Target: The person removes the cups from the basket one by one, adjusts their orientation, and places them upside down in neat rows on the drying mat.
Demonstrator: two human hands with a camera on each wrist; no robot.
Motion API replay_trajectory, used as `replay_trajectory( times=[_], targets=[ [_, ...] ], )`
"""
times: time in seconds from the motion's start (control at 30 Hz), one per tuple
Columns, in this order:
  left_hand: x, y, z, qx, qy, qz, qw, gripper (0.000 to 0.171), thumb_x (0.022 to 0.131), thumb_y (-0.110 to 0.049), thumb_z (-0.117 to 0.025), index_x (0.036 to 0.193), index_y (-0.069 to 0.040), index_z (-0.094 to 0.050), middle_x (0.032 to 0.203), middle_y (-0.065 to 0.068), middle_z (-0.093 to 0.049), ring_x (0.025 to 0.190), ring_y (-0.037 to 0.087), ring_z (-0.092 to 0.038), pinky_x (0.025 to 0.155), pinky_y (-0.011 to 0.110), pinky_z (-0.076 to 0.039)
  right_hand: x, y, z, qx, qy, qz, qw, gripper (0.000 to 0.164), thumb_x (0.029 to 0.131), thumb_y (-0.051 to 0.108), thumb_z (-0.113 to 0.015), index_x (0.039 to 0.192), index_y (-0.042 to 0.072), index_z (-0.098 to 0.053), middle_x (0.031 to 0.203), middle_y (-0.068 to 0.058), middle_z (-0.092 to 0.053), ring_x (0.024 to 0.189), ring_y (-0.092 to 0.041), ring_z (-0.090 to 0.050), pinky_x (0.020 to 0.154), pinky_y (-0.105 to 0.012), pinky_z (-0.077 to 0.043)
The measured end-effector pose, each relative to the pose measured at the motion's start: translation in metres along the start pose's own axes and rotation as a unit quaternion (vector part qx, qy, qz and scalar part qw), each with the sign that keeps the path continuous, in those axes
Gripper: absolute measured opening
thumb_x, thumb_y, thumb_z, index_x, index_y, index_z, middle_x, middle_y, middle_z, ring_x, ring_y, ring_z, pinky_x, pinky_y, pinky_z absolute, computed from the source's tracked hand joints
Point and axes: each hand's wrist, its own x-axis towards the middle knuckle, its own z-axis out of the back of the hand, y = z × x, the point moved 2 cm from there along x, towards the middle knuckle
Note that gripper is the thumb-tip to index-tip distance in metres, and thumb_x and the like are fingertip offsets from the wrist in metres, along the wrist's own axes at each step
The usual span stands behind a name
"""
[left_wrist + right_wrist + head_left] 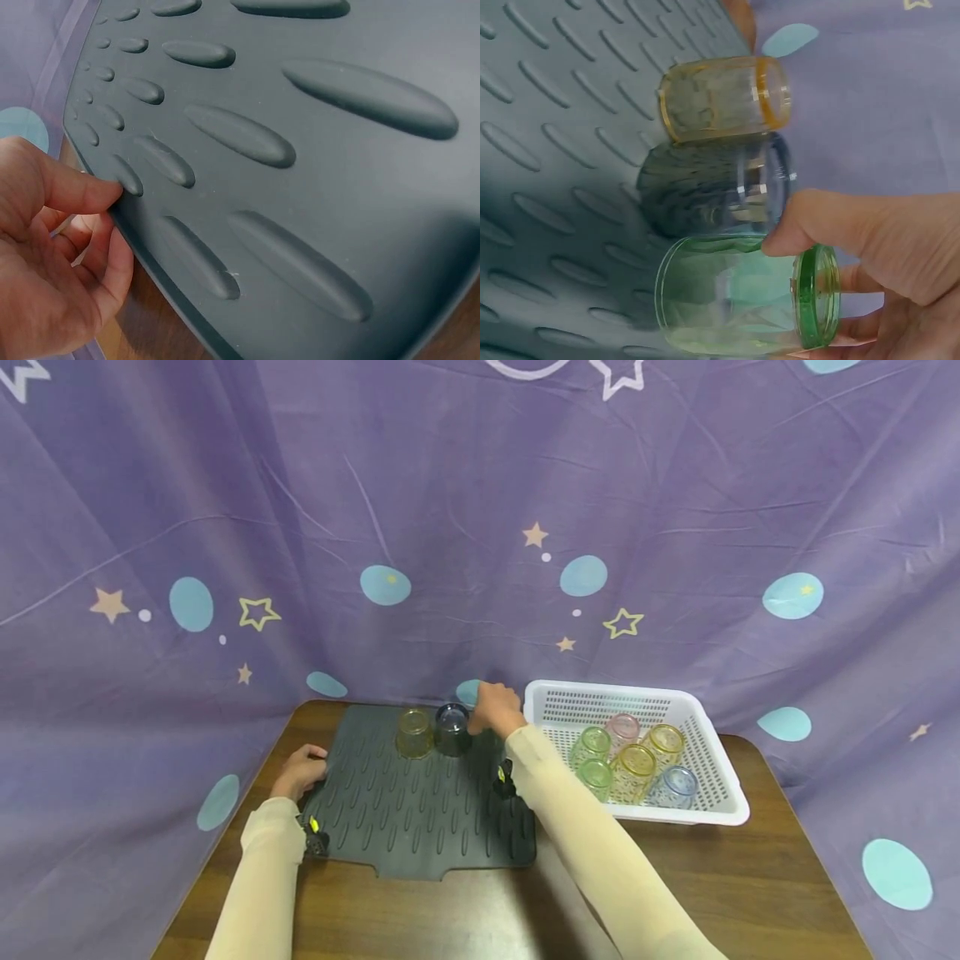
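My right hand [497,707] holds a green glass [735,296] near its thick base, with the thumb on the near side and fingers behind. The glass is upside down, its rim at the mat; in the head view the hand hides it. Beside it on the mat stand a dark blue-grey glass [453,731] and a yellow glass [415,735], both upside down. My left hand [302,770] pinches the left edge of the dark grey drying mat [405,827], thumb [94,193] on top and fingers curled at the outer side.
A white perforated basket [723,777] stands right of the mat, holding several glasses: green, pink, yellow and a blue glass [677,787]. All this is on a wooden table [720,877]. A purple patterned curtain [465,527] hangs behind.
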Motion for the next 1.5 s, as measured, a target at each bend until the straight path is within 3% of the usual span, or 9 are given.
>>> replay_trajectory(
  times=[0.2,0.37,0.6,0.77,0.97,1.2,1.5],
  targets=[
    [-0.001,-0.001,-0.001,0.003,0.004,0.001,1.0,0.052,0.08,-0.003,-0.044,0.131,0.005,-0.044,0.124,0.028,-0.048,0.11,0.036,-0.051,0.079,0.036,-0.048,0.001,-0.007,-0.01,0.003,0.015,0.003,1.0,0.05,0.075,0.026,-0.089,0.117,0.006,-0.069,0.117,-0.016,-0.07,0.103,-0.034,-0.067,0.084,-0.043,-0.058],
    [0.002,-0.001,-0.001,0.001,0.006,-0.002,1.0,0.052,0.079,-0.003,-0.045,0.13,0.005,-0.044,0.124,0.028,-0.047,0.107,0.035,-0.051,0.077,0.036,-0.048,0.004,-0.013,-0.02,0.008,0.003,0.002,1.0,0.047,0.071,0.021,-0.09,0.11,0.004,-0.071,0.115,-0.018,-0.071,0.104,-0.035,-0.068,0.084,-0.043,-0.058],
    [0.004,0.001,0.0,-0.006,0.028,0.004,0.9996,0.051,0.08,-0.001,-0.046,0.131,0.005,-0.04,0.129,0.028,-0.043,0.113,0.037,-0.048,0.092,0.048,-0.048,0.012,-0.021,-0.036,0.024,0.012,-0.004,1.0,0.048,0.068,0.016,-0.089,0.11,0.001,-0.07,0.116,-0.021,-0.071,0.104,-0.038,-0.068,0.082,-0.046,-0.059],
    [0.004,0.002,0.001,-0.009,0.036,0.005,0.9993,0.051,0.08,0.001,-0.045,0.13,0.006,-0.04,0.126,0.028,-0.044,0.112,0.036,-0.049,0.093,0.051,-0.048,0.016,-0.024,-0.041,0.029,0.006,0.001,1.0,0.048,0.067,0.017,-0.09,0.108,0.001,-0.07,0.114,-0.021,-0.071,0.101,-0.038,-0.069,0.08,-0.046,-0.059],
    [0.005,0.002,0.003,-0.001,0.035,0.012,0.9993,0.048,0.083,0.0,-0.046,0.13,0.004,-0.041,0.121,0.025,-0.047,0.109,0.035,-0.051,0.092,0.052,-0.048,0.012,-0.022,-0.038,0.008,0.013,0.007,1.0,0.05,0.071,0.022,-0.087,0.113,0.001,-0.07,0.117,-0.021,-0.071,0.104,-0.038,-0.069,0.083,-0.046,-0.059],
    [0.005,0.002,0.003,-0.005,0.026,0.012,0.9996,0.05,0.081,0.001,-0.048,0.13,0.005,-0.041,0.121,0.026,-0.048,0.107,0.033,-0.051,0.085,0.045,-0.049,0.002,-0.018,-0.036,-0.031,0.018,0.033,0.999,0.064,0.081,0.029,-0.082,0.136,0.006,-0.06,0.132,-0.023,-0.058,0.121,-0.039,-0.057,0.095,-0.049,-0.054],
    [0.006,0.004,0.001,-0.009,0.015,0.007,0.9998,0.051,0.08,0.001,-0.048,0.13,0.006,-0.041,0.129,0.03,-0.044,0.111,0.037,-0.051,0.086,0.046,-0.049,0.001,-0.015,-0.028,-0.041,-0.037,0.053,0.997,0.073,0.083,0.038,-0.08,0.146,0.015,-0.052,0.137,-0.021,-0.053,0.125,-0.038,-0.052,0.097,-0.05,-0.051]
  ],
)
